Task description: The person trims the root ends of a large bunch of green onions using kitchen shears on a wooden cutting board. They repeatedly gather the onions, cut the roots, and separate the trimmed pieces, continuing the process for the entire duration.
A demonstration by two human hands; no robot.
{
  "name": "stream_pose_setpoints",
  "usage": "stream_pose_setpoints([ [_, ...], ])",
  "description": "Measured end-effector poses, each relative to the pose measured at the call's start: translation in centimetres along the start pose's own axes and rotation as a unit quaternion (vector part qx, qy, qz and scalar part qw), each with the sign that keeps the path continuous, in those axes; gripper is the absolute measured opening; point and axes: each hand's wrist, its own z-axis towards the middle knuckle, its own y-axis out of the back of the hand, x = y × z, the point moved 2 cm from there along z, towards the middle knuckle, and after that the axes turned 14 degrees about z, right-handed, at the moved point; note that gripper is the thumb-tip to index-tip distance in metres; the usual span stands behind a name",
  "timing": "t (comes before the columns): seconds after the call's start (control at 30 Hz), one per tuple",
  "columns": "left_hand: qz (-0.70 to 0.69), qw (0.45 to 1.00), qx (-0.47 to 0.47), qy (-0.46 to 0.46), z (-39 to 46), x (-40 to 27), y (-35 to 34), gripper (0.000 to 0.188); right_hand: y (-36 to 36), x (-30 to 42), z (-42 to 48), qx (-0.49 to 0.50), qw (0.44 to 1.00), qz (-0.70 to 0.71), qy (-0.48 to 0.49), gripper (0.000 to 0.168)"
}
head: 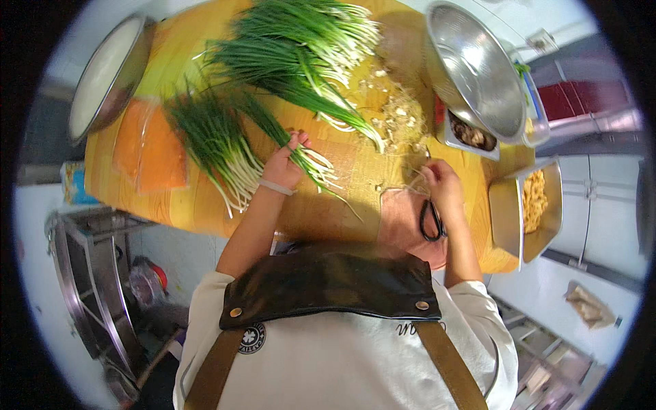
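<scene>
My left hand point(287, 163) is closed around a small bunch of green onions point(316, 166), white ends pointing right. Just left of it lies a pile of green onions point(218, 146), and a larger heap point(302, 51) is spread at the far side of the wooden table point(341, 205). My right hand point(442, 180) is over the table's right part, its fingers drawn together at thin pale roots; whether it grips them is unclear. Below that hand are the black handles of scissors point(431, 221), on a pinkish cloth point(405, 215). Root trimmings point(402, 118) lie beyond it.
Orange packets point(151, 148) and a large metal bowl with whitish contents point(105, 77) stand at the left. At the right are a tilted steel bowl point(476, 72), a small tray of dark food point(469, 134) and a deep metal pan of yellowish pieces point(505, 215).
</scene>
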Motion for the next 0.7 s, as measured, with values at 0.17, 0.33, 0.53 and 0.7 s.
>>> stream_pose_setpoints([
  [0.17, 0.069, 0.995, -0.059, -0.031, 0.9, -0.1, -1.1, 0.016, 2.8, -5.5, -7.1, -0.041, 0.979, -0.188, -0.07, 0.046],
  [0.33, 0.086, 0.995, -0.007, -0.046, 1.5, 0.9, -1.9, 0.015, 1.6, -5.4, -6.9, -0.058, 0.972, -0.189, -0.127, 0.052],
  [0.53, 0.098, 0.991, -0.077, -0.054, 0.8, 1.5, -2.5, 0.014, 3.5, -5.0, -7.3, -0.065, 0.984, 0.058, -0.157, 0.048],
  [0.7, 0.087, 0.99, -0.087, -0.062, 0.6, 2.2, -3.3, 0.013, 0.1, -0.5, -11.2, 0.105, 0.845, 0.42, -0.315, 0.03],
])
